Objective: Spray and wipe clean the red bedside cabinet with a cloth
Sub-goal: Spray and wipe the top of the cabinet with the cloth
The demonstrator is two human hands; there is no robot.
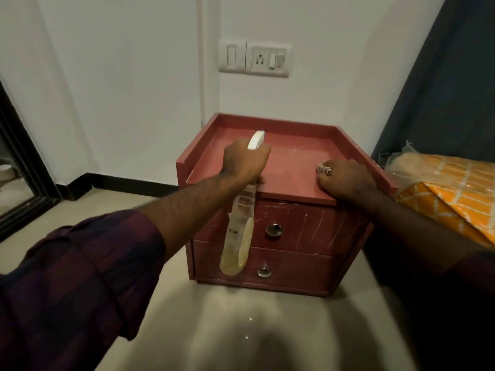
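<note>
A red bedside cabinet (300, 159) with two drawers stands on the floor against the white wall. My left hand (245, 162) grips a clear spray bottle (238, 236) by its neck above the cabinet's left front, white nozzle (255, 140) pointing at the top surface, the bottle's body hanging in front of the drawers. My right hand (345, 178) rests on the right front of the top with its fingers curled round a small bunched cloth (323, 168), of which only a striped bit shows.
A bed with an orange patterned cover (450, 188) stands right of the cabinet, with a dark blue curtain (455, 84) behind it. A socket and switch plate (254, 58) sits on the wall above. A dark-framed mirror (16, 167) stands at the left. Pale floor lies in front.
</note>
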